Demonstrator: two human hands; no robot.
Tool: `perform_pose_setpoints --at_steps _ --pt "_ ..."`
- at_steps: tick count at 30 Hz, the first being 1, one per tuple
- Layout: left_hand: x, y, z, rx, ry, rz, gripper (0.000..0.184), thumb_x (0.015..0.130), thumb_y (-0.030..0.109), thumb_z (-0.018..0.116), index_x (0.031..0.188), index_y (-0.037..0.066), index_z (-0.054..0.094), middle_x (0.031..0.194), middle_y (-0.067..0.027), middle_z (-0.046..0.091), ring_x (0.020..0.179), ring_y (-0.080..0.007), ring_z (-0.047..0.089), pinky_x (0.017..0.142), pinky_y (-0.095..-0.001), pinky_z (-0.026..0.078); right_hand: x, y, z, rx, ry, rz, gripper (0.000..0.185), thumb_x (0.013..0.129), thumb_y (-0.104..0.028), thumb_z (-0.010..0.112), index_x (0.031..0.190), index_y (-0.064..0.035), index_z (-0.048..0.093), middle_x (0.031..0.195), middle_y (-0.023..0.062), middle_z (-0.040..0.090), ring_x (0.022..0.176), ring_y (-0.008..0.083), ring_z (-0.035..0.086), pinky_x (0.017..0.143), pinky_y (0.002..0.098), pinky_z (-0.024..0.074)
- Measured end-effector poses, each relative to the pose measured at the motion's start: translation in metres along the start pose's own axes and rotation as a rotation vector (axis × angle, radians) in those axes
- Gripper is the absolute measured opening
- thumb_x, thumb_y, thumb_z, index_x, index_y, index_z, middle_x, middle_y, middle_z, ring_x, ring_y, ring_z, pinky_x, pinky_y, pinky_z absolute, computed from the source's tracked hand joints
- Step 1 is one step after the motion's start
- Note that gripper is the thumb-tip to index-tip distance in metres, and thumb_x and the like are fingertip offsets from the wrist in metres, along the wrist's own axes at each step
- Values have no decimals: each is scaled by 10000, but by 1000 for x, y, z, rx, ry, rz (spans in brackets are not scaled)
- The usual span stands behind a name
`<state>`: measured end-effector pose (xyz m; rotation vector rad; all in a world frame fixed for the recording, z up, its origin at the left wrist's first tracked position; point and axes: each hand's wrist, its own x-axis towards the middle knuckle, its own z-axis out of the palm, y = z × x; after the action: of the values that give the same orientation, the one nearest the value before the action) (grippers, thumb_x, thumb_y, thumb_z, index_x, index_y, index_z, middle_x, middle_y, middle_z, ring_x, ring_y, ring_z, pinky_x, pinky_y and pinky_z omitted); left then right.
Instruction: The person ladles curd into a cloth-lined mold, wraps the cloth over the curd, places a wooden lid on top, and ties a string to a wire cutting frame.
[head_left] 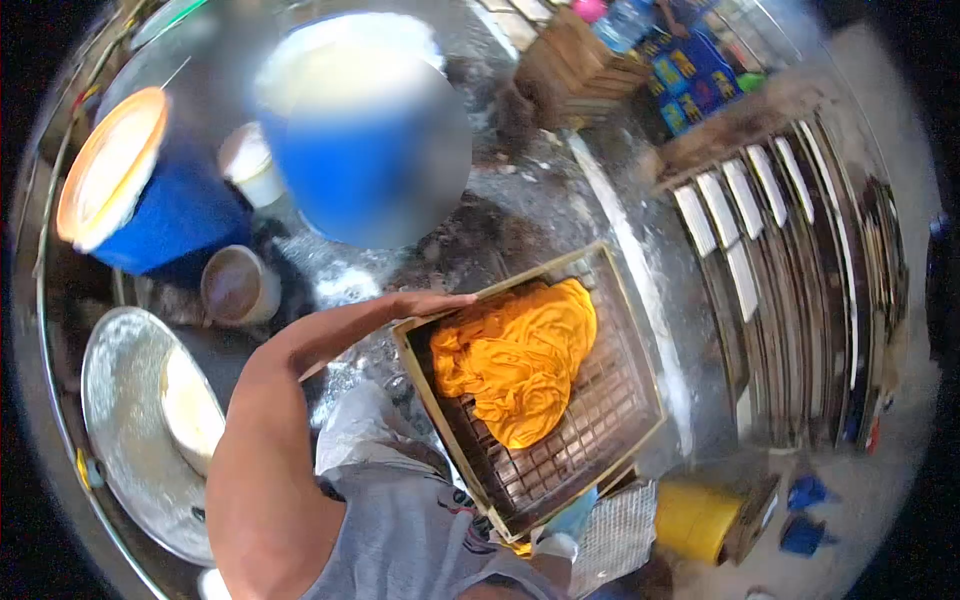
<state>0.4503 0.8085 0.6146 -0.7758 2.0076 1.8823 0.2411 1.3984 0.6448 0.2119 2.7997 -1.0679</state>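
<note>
My left hand (437,302) grips the upper left rim of a shallow rectangular tray (630,350), its fingers lying along the edge. The tray is held tilted in front of my body and has a raised frame and a dark bottom marked with a square grid. A bright orange, folded, soft-looking mass (525,365) lies bunched inside; whether it is cloth or dough I cannot tell. The lower corner of the tray is close to my grey shirt. My right hand does not show; the area by that corner is crowded and blurred.
Blue drums (350,170) with pale contents stand ahead and left, beside small buckets (240,286). A large metal basin (125,400) is at far left. To the right are stacked slatted racks (780,300), a wooden crate (570,65) and a yellow container (695,520).
</note>
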Motion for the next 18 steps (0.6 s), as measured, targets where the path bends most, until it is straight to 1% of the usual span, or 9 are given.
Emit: perform_pose_setpoints --at_steps 4,5,7,8,9,11,13,16,18 --pt "-28 11 22 733 748 276 643 925 642 661 1196 62 714 1216 -158 685 1147 -339 650 958 -522 518 6 14 -12 -315 241 -235 465 941 -191 690 1329 50 603 1160 180 699 999 271 678 902 428 564" --pt "-35 19 33 767 657 342 577 917 590 678 1160 68 713 1178 -151 680 1101 -343 654 916 -522 524 -1 -11 -6 -161 199 -304 462 942 -184 689 1331 49 601 1158 177 699 999 267 677 903 427 565" --pt "-46 28 56 837 391 515 383 894 433 728 1050 85 707 1064 -131 663 964 -356 665 790 -520 541 -21 -67 36 352 5 -326 576 847 11 743 1390 42 554 1317 175 637 1099 221 650 895 369 583" --pt "-48 22 71 814 240 595 330 894 389 719 1042 94 709 1048 -143 664 938 -356 670 765 -505 549 -40 -109 50 238 -169 -288 666 790 -31 827 1397 22 558 1359 185 616 1134 278 654 929 392 570" --pt "-52 14 87 791 86 669 279 894 344 711 1034 103 710 1033 -155 665 913 -355 675 740 -490 556 -46 -124 69 -250 -209 -490 797 719 -148 925 1417 -12 564 1380 194 615 1228 364 622 1029 456 528" --pt "-59 -2 111 904 57 601 266 883 332 723 1016 102 703 1002 -163 666 920 -354 678 750 -485 560 -68 -167 99 -404 -518 -674 1114 657 -425 955 1576 -101 414 1600 221 423 1482 455 380 1227 512 332" --pt "-47 -9 112 1025 51 529 255 872 319 735 998 100 695 972 -170 667 927 -353 681 760 -481 563 -85 -191 138 -623 -481 -787 1090 673 -472 911 1582 -150 403 1594 224 417 1514 448 315 1246 520 290" --pt "-29 -23 109 1049 -29 734 209 907 253 695 990 66 653 911 -172 661 963 -361 691 766 -490 556 -71 -209 178 -592 -443 -706 1042 702 -456 873 1587 -188 395 1625 214 377 1516 452 311 1241 521 290" --pt "-32 -18 115 631 -77 754 178 1000 215 613 1054 47 594 910 -166 659 956 -374 695 764 -491 539 -52 -205 182 -516 -378 -639 1002 710 -422 864 1574 -193 412 1633 197 374 1498 447 344 1225 522 310"
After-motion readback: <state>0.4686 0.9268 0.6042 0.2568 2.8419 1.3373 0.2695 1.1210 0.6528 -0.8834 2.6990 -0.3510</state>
